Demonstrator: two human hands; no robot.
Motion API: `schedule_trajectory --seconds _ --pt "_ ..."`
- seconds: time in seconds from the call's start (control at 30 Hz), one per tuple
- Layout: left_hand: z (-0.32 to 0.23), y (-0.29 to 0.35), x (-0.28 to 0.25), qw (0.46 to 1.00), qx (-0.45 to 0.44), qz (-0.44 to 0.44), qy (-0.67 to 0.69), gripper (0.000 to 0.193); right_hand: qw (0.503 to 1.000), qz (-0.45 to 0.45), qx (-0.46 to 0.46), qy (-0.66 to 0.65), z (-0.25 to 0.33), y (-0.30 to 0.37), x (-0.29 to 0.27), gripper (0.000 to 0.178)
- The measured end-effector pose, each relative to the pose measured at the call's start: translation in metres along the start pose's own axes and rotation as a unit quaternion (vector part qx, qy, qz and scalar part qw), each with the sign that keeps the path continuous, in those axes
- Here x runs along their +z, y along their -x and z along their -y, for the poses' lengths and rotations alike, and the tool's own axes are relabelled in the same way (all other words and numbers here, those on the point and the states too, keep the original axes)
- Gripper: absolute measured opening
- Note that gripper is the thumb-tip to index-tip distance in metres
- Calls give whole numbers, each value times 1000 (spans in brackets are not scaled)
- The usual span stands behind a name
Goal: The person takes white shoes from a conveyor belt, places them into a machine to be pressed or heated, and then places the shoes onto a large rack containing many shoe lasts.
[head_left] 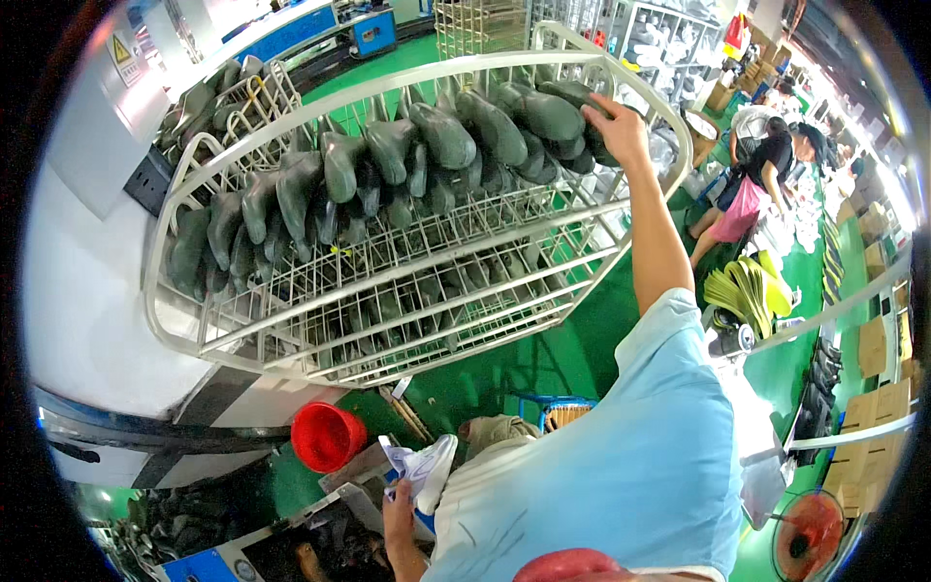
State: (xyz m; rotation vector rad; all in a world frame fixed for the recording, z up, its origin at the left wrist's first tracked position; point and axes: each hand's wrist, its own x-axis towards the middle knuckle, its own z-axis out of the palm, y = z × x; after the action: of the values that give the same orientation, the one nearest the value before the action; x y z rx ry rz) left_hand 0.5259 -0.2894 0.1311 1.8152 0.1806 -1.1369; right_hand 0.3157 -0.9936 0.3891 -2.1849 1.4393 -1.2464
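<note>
My right arm reaches up to a white wire rack [441, 247] lined with dark, foot-shaped shoe lasts [441, 136]. At the rack's right end my right hand [619, 128] is closed on a shoe last [570, 92]; the palm hides part of the grip. Low on the left, beside my body, my left hand [398, 512] grips a white shoe [434, 470] with pale purple parts. Its fingers are partly hidden behind the shoe.
A red bucket [328, 436] stands on the green floor below the rack. A machine [242, 553] is at lower left, a fan [810, 533] at lower right. On the right a person [771, 165] bends near yellow-green sheets [742, 291] and cardboard boxes [868, 446].
</note>
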Motion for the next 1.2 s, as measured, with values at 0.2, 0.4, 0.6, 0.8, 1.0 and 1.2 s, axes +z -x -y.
schedule_trajectory --seconds 0.2,0.4,0.6,0.8,1.0,1.2 --pt "26 -16 21 991 4 -62 115 57 994 -63 46 -77 -14 -16 18 53" --pt "62 -4 4 964 2 -45 264 49 985 -118 62 -105 -18 -18 29 57" --pt "92 50 -18 952 -60 -147 261 44 986 -142 87 3 -25 -28 30 60" --pt "216 136 -35 861 -77 -247 437 32 731 -29 -138 668 -12 -5 102 24" --pt "336 296 -33 672 123 -442 582 42 971 -200 -80 107 73 165 138 22" --pt "406 375 14 744 -44 -593 303 32 896 198 -393 -53 291 403 155 39"
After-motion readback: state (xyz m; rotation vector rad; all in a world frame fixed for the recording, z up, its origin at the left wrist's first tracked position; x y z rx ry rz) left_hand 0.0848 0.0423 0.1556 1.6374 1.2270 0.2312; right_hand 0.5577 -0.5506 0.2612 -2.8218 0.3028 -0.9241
